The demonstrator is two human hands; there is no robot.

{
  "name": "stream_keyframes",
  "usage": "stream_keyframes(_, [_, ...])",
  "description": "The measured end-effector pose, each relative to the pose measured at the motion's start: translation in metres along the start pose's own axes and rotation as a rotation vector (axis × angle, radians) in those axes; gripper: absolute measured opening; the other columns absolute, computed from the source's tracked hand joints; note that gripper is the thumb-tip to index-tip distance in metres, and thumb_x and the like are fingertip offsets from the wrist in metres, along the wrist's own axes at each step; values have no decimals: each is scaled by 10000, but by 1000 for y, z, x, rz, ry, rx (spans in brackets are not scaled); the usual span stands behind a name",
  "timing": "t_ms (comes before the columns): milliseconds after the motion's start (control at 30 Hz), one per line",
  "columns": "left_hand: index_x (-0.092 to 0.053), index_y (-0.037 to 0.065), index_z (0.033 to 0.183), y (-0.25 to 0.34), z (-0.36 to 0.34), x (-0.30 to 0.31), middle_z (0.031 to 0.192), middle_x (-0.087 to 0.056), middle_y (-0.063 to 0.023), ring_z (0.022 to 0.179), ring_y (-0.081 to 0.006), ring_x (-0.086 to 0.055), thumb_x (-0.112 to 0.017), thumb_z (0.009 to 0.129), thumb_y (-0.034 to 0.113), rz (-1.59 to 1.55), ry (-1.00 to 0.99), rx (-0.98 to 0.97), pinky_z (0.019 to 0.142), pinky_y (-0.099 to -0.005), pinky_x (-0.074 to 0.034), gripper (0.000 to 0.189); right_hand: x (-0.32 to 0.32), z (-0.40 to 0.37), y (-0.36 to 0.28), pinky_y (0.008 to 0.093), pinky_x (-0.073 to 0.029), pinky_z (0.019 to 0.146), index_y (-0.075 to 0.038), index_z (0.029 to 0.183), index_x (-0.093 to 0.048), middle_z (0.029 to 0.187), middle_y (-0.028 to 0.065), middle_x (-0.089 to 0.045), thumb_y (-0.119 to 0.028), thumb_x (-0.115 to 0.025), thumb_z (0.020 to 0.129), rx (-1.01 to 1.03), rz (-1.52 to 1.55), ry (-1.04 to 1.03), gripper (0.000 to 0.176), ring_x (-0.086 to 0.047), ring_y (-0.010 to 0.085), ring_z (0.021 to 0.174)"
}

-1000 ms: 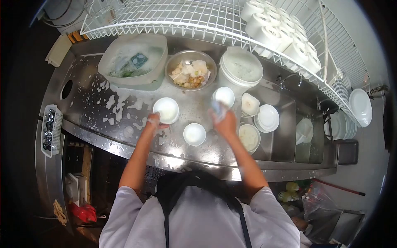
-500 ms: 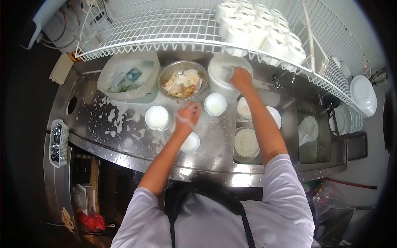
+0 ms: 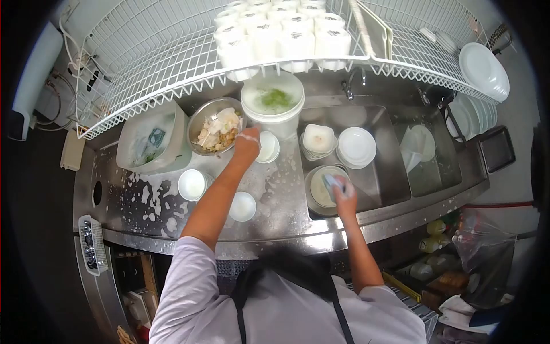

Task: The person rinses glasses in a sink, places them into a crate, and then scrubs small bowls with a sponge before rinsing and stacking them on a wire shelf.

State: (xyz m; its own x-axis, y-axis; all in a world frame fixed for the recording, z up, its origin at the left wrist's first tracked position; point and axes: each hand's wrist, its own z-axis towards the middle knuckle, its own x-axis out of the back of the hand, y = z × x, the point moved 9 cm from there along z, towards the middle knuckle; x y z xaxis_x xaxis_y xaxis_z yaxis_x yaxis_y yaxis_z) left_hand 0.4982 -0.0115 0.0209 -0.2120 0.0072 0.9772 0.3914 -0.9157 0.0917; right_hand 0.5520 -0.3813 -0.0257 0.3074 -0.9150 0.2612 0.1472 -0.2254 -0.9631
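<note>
My right hand (image 3: pixel 345 198) is closed on a blurred bluish-white cloth (image 3: pixel 331 182), over a round pale dish (image 3: pixel 322 190) in the near left part of the sink. My left hand (image 3: pixel 248 143) reaches between the steel bowl (image 3: pixel 195 127) of food scraps and a stack of small white bowls (image 3: pixel 269 150). Its fingertips are at the stack's left rim, mostly hidden from view. Behind the stack stands a white bucket (image 3: pixel 275 123) with something green in it. More small white bowls (image 3: pixel 191 185) and a single bowl (image 3: pixel 243 207) sit on the soapy steel counter.
A plastic tub (image 3: pixel 169 159) of soapy water stands at the left. Square dishes (image 3: pixel 318 139) and round plates (image 3: pixel 356 147) lie in the sink (image 3: pixel 375 183), with a second basin (image 3: pixel 441 172) to the right. Overhead, a wire rack (image 3: pixel 189 71) holds many white cups (image 3: pixel 297 50).
My right hand has come out of the bucket, down to the sink dish with the cloth. My left hand has moved beside the bowl stack. The view has swung right.
</note>
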Motion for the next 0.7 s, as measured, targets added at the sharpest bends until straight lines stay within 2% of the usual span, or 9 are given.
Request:
stream_keyframes(33, [-620, 18, 1112, 8, 0, 8, 795, -690, -192, 810, -338, -698, -570, 825, 12, 49, 1, -63, 687, -432, -550, 292, 14, -15, 19, 313, -498, 852, 2, 1141, -670, 991, 116, -702, -130, -626, 863, -52, 17, 11, 311, -644, 172, 926])
stream_keyframes(133, [-572, 12, 1222, 19, -7, 17, 927, -691, -210, 784, -339, -699, -578, 824, 12, 121, -165, -124, 679, -418, -558, 398, 36, -52, 61, 313, -497, 862, 24, 1143, -661, 1020, 116, -695, -128, -618, 870, -222, 129, 36, 315, -637, 174, 941])
stream_keyframes(233, [-503, 24, 1344, 25, -31, 42, 1121, -641, -244, 859, -350, -694, -549, 848, 13, 95, 174, -409, 702, -415, -571, 498, 37, -68, 82, 318, -490, 888, 25, 1152, -652, 1048, 114, -690, -142, -622, 881, -270, 137, 20, 319, -632, 187, 977])
stream_keyframes(333, [-471, 55, 1406, 13, -45, 61, 1268, -566, -258, 1043, -384, -647, -507, 842, -52, -47, 176, -243, 863, -445, -553, 576, 14, -69, 39, 336, -485, 914, -11, 1174, -648, 1068, 122, -688, -140, -643, 881, -140, 18, -16, 321, -639, 221, 998])
stream_keyframes(433, [-450, 80, 1435, -5, -79, 75, 1284, -561, -265, 1223, -415, -536, -471, 810, -130, -344, 453, -41, 1037, -469, -458, 660, -30, -61, -33, 368, -487, 933, -36, 1193, -640, 1137, 137, -672, -111, -665, 849, 101, 49, -57, 354, -646, 272, 1043])
stream_keyframes(467, [-460, 65, 1426, -7, -95, 72, 1322, -555, -246, 1287, -396, -493, -432, 745, -197, -477, 469, 45, 1125, -467, -366, 730, -47, -58, -63, 365, -484, 945, -25, 1195, -633, 1161, 146, -658, -105, -662, 843, 233, -15, -55, 362, -642, 282, 1066])
stream_keyframes(567, [-475, 64, 1415, -28, -140, 14, 1348, -561, -205, 1297, -321, -509, -390, 710, -212, -1069, 349, 341, 1131, -430, -364, 762, -107, -55, -146, 402, -507, 926, -18, 1183, -630, 1215, 193, -625, -106, -671, 828, 454, -101, -134, 369, -641, 350, 1072])
stream_keyframes(667, [-473, 63, 1412, -20, -174, -6, 1351, -568, -155, 1286, -239, -520, -355, 681, -205, -1435, 269, 454, 1097, -362, -422, 787, -178, -69, -174, 441, -529, 840, -26, 1104, -656, 1167, 174, -647, -91, -694, 781, 739, -321, -307, 332, -648, 355, 991])
stream_keyframes(700, [-467, 77, 1415, -23, -183, -11, 1351, -566, -144, 1289, -249, -517, -357, 681, -205, -1466, 174, 487, 1056, -389, -464, 794, -199, -75, -164, 444, -525, 827, -28, 1093, -663, 1136, 164, -653, -78, -693, 752, 798, -463, -383, 346, -644, 346, 974])
